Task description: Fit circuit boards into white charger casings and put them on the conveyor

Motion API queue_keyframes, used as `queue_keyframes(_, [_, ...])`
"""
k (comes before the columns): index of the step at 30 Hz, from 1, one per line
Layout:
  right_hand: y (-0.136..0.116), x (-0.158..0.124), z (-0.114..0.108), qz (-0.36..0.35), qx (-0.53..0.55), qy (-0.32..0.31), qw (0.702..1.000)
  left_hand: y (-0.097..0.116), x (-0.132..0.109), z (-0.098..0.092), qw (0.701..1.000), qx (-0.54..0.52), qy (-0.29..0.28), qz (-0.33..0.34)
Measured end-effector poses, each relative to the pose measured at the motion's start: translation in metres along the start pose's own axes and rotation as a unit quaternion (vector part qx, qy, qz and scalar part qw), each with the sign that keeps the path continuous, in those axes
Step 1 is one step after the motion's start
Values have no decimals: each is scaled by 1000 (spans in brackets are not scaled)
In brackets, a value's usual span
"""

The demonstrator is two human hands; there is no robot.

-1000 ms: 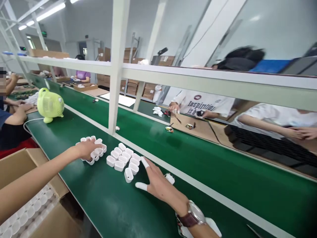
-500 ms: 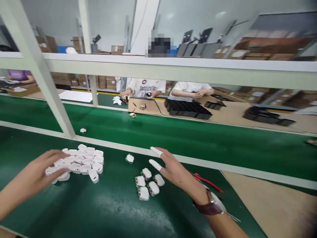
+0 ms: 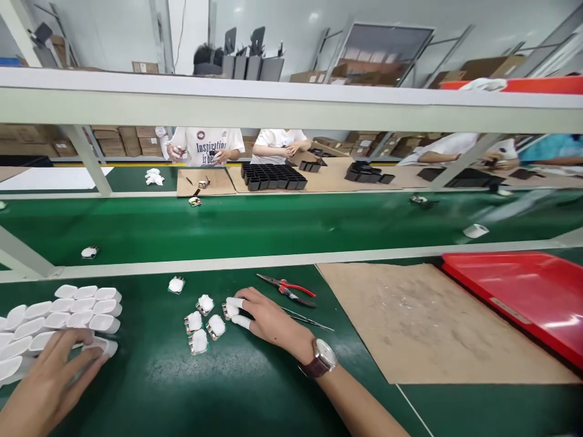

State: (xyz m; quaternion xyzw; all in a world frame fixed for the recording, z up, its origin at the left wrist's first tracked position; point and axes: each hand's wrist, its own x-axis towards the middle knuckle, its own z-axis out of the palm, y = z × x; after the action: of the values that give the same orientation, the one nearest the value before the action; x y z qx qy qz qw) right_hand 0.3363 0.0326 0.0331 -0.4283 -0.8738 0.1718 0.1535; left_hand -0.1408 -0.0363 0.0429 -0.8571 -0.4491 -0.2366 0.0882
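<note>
My left hand point(image 3: 59, 376) is at the near right corner of a block of white charger housings point(image 3: 59, 320), its thumb and fingers closed around one housing point(image 3: 104, 345). White finger cots cover two fingertips of my right hand point(image 3: 268, 318). Those fingertips are closed on a small circuit board with a white top point(image 3: 228, 311), which they partly hide. Just left of it lie several similar circuit boards point(image 3: 198, 342) on the green table. Another circuit board point(image 3: 175, 284) lies apart, farther back.
Red-handled pliers point(image 3: 286, 287) and tweezers point(image 3: 310, 319) lie beyond my right wrist. Cardboard point(image 3: 401, 315) and a red tray point(image 3: 514, 291) are on the right. A green conveyor belt point(image 3: 282, 224) runs behind a white rail. Several people work across it, near black trays point(image 3: 273, 177).
The view has swung right, bringing the red tray into sight. My left hand has closed on a housing at the block's edge. My right hand has come down onto a circuit board.
</note>
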Motion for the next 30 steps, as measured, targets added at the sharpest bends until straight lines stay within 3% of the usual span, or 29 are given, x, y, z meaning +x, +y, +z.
queue_keyframes(4, [7,-2,-5,-11,29,9,999,42,26,13,996,-62,-62,12])
queue_keyframes(7, [-10,11,5,-30,37,17,999,71,55,36,984,-119,-129,1])
queue_keyframes(11, [-44,36,36,-127,2,-36,991,78,80,59,980,-157,-127,5])
queue_keyframes(14, [-52,44,51,-140,-28,-65,988,68,73,65,984,-158,-84,-7])
queue_keyframes(17, [-51,53,45,-104,-55,-52,992,60,56,68,981,-183,-51,-35])
queue_keyframes(21, [-63,94,35,-129,-67,-28,989,62,43,71,969,-230,-72,-55])
queue_keyframes(25, [-72,132,50,-149,-100,-34,983,64,40,77,961,-259,-80,-52])
queue_keyframes(30, [-48,126,51,-150,-124,-8,981,55,23,104,977,-212,4,-30])
